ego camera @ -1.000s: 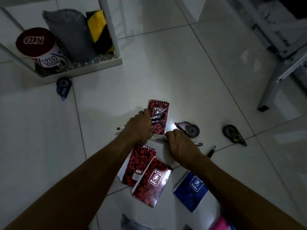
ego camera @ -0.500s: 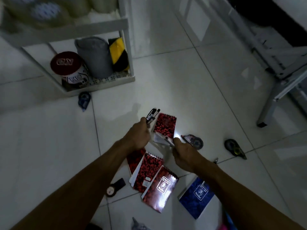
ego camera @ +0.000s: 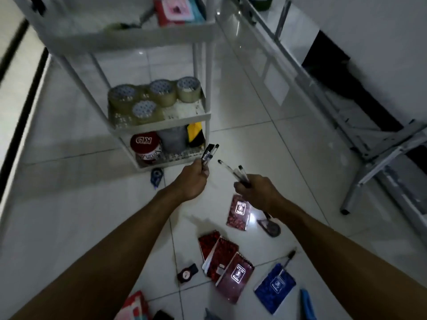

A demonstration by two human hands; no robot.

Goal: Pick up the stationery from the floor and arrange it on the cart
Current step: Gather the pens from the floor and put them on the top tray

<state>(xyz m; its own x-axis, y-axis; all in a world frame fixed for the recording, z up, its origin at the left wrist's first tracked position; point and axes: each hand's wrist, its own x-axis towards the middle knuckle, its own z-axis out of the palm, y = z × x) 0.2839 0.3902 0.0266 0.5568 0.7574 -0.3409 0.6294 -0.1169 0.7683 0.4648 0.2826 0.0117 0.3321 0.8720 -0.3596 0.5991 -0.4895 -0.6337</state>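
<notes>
Notebooks [ego camera: 231, 265] on floor [ego camera: 69, 215], white cart [ego camera: 161, 121] beyond pen-clutching hands [ego camera: 194, 181].

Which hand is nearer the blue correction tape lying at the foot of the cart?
Left. The left hand holds pens just right of the blue correction tape; the right hand holds pens farther right, above a red notebook.

White cart [ego camera: 161, 122]; red speckled notebooks [ego camera: 239, 212]; one blue notebook [ego camera: 275, 288]; black pens [ego camera: 209, 153]; yellow-and-black striped roll [ego camera: 195, 132].
</notes>
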